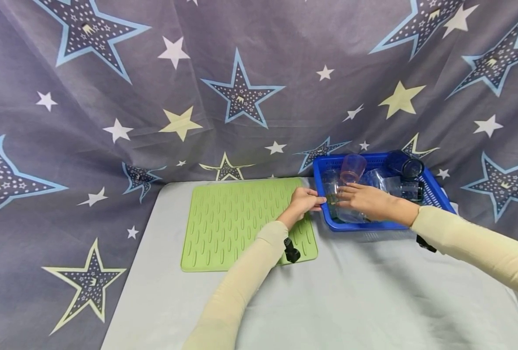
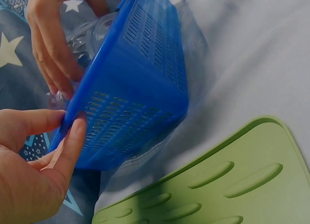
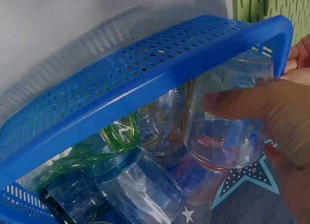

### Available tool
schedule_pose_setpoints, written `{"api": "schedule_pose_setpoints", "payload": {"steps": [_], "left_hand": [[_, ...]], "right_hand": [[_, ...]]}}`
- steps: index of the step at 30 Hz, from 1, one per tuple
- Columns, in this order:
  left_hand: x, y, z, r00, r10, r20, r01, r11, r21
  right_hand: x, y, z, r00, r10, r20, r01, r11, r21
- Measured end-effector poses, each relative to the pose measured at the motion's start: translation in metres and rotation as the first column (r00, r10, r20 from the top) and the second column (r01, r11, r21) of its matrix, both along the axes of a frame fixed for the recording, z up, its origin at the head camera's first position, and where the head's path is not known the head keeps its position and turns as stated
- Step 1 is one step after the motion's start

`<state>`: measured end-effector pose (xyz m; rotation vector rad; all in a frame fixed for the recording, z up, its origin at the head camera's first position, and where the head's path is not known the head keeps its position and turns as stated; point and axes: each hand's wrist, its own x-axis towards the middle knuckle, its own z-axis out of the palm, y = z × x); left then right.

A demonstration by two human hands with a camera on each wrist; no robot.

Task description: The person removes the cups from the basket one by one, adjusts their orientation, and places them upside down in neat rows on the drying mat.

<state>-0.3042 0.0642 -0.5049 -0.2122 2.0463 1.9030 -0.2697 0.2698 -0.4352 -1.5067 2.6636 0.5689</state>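
Note:
My left hand [image 1: 303, 200] pinches the left rim of a blue perforated basket [image 1: 383, 226] between thumb and fingers; the left wrist view shows this grip close up. Over the basket's left end, my right hand [image 1: 366, 200] holds a clear plastic cup [image 3: 223, 141]. Its thumb presses one side of the cup, while the other fingers are mostly hidden in the right wrist view. Around that cup lie a pink-tinted cup [image 1: 353, 167], a blue-tinted cup [image 3: 140, 187], a green-edged clear piece [image 3: 121, 132] and a dark glass [image 1: 402, 164].
A light green ribbed drying mat [image 1: 228, 223] lies left of the basket, its right edge close to it. Both rest on a white-covered table [image 1: 372, 296]. Behind them hangs a grey curtain [image 1: 302, 131] with stars.

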Motion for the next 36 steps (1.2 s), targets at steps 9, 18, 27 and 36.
{"api": "schedule_pose_setpoints", "payload": {"steps": [9, 18, 27, 36], "left_hand": [[0.001, 0.002, -0.001, 1.0, 0.011, -0.002, -0.011, 1.0, -0.011], [-0.001, 0.0, -0.002, 1.0, 0.002, -0.001, -0.002, 1.0, 0.0], [-0.001, -0.001, -0.003, 1.0, 0.001, 0.001, -0.001, 1.0, 0.027], [-0.001, -0.002, -0.004, 1.0, -0.009, 0.004, 0.009, 1.0, 0.028]], "right_hand": [[-0.006, -0.001, 0.006, 0.999, -0.054, 0.001, 0.053, 0.994, -0.094], [-0.019, 0.002, 0.017, 0.994, -0.097, 0.048, 0.106, 0.965, -0.239], [-0.031, 0.003, 0.04, 0.986, -0.151, 0.072, 0.168, 0.881, -0.442], [-0.04, 0.0, 0.061, 0.934, -0.31, 0.175, 0.355, 0.768, -0.532]]}}
